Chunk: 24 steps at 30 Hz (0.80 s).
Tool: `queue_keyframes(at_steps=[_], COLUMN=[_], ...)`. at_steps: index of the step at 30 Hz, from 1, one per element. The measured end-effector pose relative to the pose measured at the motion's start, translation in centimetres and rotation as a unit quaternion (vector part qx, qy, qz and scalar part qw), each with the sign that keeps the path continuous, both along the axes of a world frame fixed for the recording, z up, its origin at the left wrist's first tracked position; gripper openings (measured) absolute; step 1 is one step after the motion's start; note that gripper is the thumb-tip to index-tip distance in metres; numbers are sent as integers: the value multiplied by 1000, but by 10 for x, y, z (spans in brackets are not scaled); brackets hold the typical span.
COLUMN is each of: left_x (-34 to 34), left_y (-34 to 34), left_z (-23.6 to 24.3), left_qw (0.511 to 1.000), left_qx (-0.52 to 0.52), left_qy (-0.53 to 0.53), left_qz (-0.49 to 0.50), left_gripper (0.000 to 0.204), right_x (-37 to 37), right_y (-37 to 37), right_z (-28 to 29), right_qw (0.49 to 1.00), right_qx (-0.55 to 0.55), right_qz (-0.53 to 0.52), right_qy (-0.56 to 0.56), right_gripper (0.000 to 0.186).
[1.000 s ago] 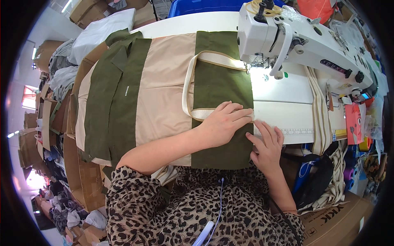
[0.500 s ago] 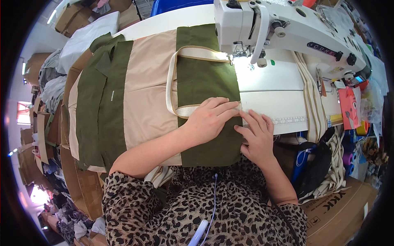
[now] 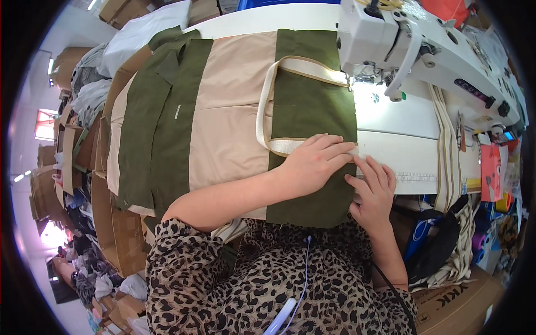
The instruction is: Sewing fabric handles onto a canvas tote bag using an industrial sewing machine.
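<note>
Two hands [image 3: 317, 163] (one looped strap [image 3: 261, 114])

White counter [image 3: 391, 148] runs from upr ctr to R of frame; bare btwn cloth & straps, w/ a dark seam line [image 3: 399, 133] across it, ctr-R. Cloth [image 3: 231, 134], green & beige panels, is spread over it from L to ctr, hiding most of that side; lwr edge extends past the counter's front, lwr ctr. White machine [image 3: 446, 67] stands on it, upr R, w/ bright light on the top just below its head. Ruler strip [image 3: 416, 176] along front edge, ctr-R. Beige straps [image 3: 445, 145] lie side by side across it, R, ends past front edge. Red packet [image 3: 491, 181] at far R end; can't tell if it's lying or hanging.
</note>
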<state>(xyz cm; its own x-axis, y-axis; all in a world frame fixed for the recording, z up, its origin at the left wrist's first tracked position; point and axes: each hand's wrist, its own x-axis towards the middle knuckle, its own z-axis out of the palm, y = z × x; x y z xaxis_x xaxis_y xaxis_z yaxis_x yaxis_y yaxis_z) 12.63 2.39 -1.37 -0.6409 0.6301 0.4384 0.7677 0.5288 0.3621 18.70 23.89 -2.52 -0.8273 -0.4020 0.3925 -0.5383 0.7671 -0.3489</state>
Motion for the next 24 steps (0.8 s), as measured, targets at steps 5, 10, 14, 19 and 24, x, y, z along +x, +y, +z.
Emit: queue_keyframes(at_steps=[5,10,14,19,24], left_x=[1,3,2,5,2], left_y=[-5,-9,-10,-5,-5], left_z=[-1,0,1,3,4], left_qw=[1000,998,998,998,998], left_qx=[-25,-49,-41,-60,-58], left_qy=[0,-8,-36,-25,-20], left_qz=[13,25,14,27,12], left_gripper=[38,39,41,40,37], right_x=[-2,-3,-3,-3,-4], right_y=[-2,-4,0,2,0], right_z=[5,6,2,2,4], right_qw=[1000,1000,1000,1000,1000], right_qx=[-2,-3,1,0,4], right_qz=[1,12,2,0,1], right_qy=[-16,-20,-2,-5,-14], right_gripper=[41,41,40,42,45])
